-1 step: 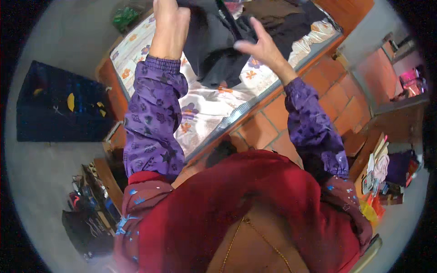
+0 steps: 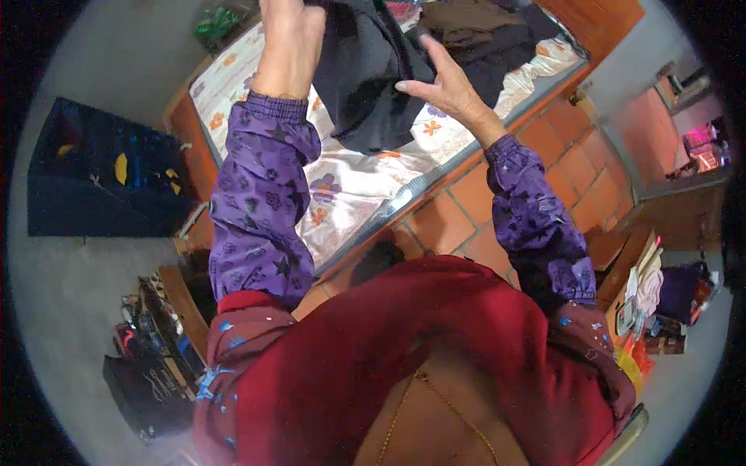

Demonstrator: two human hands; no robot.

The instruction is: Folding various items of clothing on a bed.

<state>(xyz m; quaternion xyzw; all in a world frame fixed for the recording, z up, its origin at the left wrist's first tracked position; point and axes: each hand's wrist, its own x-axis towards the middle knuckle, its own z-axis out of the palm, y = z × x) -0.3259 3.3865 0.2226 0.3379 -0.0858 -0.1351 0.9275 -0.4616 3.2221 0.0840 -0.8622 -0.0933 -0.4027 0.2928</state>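
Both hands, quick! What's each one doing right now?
Left hand: fingertips out of sight, so its grip can't be told.
Right hand: open, thumb and finger spread at the black cloth.

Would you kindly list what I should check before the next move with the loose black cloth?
1. Bare left hand gripping the loose black cloth: cannot tell; fingers hidden.
2. Bare right hand touching the cloth: cannot tell; thumb and forefinger are spread.
3. Whole cloth in view: not ok; the picture's upper edge cuts it.
4. Purple patterned sleeves off the hands: ok; cuffs end at the wrists.
5. White flower-print bedsheet visible nearer the person than the cloth: ok.
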